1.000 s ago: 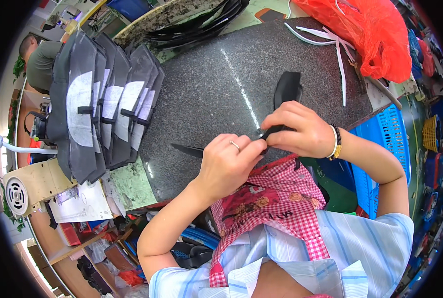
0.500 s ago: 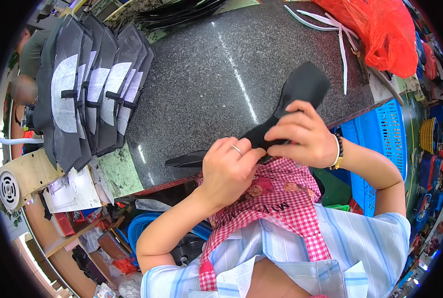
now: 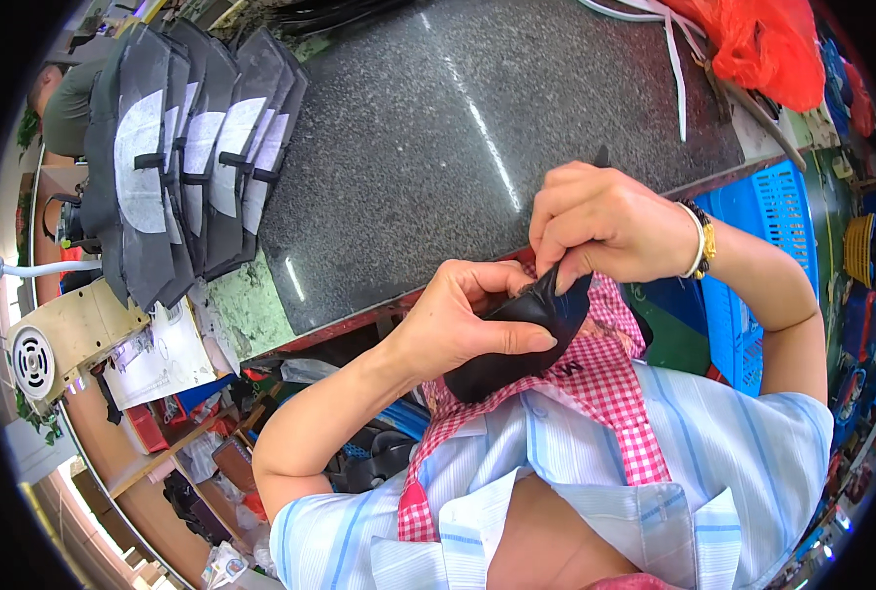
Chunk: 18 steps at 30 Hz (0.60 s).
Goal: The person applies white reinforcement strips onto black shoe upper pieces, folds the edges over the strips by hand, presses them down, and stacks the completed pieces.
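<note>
A soft black piece of leather-like material (image 3: 517, 349) is bunched up close over my checked apron. My left hand (image 3: 472, 320) grips it with the thumb lying along its near face and the fingers behind. With its fingertips pinched, my right hand (image 3: 610, 226) holds the piece's upper edge, right beside the left fingers. A thin dark tip shows beyond the right knuckles; whether it belongs to the same piece I cannot tell. To the left lie overlapping black panels (image 3: 123, 241) with white patches and short black loops.
The speckled dark stone tabletop (image 3: 389, 167) ends in a red edge in front of me. White strips (image 3: 676, 79) and a red plastic bag (image 3: 767, 49) lie at the far right. A blue plastic basket (image 3: 782, 226) stands right of the table; a beige machine part (image 3: 74, 329) is at left.
The black piece has come off the tabletop toward my body and is now folded up between my hands. My left thumb has shifted onto its face, and my right hand now pinches its edge.
</note>
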Motion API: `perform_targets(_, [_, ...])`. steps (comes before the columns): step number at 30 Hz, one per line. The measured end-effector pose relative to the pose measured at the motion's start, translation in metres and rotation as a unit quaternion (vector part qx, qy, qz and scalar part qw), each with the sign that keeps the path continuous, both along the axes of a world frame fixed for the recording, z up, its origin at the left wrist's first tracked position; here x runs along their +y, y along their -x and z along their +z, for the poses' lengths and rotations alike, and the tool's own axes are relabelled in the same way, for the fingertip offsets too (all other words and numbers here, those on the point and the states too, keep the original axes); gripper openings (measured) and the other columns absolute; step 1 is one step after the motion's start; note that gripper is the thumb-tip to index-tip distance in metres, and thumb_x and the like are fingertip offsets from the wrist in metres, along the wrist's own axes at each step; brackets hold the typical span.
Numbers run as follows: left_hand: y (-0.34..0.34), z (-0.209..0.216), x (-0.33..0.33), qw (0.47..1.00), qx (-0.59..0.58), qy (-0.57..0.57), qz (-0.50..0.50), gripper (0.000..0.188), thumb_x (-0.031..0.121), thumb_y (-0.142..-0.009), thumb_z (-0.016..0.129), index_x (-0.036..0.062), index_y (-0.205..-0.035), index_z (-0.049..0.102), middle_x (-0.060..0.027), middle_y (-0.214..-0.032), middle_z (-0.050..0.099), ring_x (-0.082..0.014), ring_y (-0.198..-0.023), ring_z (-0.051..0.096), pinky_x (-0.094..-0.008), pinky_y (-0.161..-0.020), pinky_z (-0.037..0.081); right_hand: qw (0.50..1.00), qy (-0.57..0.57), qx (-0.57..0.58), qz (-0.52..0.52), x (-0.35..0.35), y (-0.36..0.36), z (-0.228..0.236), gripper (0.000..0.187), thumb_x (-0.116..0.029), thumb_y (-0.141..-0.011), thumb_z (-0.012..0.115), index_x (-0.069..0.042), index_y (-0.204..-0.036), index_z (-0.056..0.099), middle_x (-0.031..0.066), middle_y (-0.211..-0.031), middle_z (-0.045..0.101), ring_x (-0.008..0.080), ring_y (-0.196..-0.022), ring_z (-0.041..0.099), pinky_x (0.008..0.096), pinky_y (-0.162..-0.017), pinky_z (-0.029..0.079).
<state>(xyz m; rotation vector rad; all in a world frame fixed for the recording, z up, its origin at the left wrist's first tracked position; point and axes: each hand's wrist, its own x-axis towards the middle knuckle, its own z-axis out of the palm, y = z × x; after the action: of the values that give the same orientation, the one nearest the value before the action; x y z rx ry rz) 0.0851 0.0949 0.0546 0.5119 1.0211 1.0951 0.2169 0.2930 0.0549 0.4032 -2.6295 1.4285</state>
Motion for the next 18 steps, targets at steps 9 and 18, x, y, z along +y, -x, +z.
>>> perform_targets(9, [-0.009,0.006,-0.009,0.997,0.023,0.072,0.028,0.022,0.002,-0.074,0.083,0.0020,-0.093,0.073,-0.0011,-0.088,0.070,-0.0074,-0.083,0.063,-0.0234,-0.075,0.050,0.997,0.054,-0.054,-0.025,-0.001,-0.011,0.001,0.020,-0.018,-0.070,0.081,-0.008,-0.085,0.072,0.0038,-0.078,0.066,0.0260,-0.077,0.061,0.0387,-0.075,0.045])
perform_targets(18, [-0.010,0.020,0.003,0.965,0.240,-0.102,-0.012,0.022,0.003,-0.072,0.083,0.0030,-0.092,0.076,-0.0030,-0.084,0.069,-0.0083,-0.079,0.062,-0.0245,-0.070,0.048,0.957,0.079,-0.277,0.019,0.014,-0.004,0.020,0.036,-0.021,-0.072,0.083,0.001,-0.096,0.069,0.0102,-0.081,0.070,0.0196,-0.073,0.067,0.0330,-0.064,0.050])
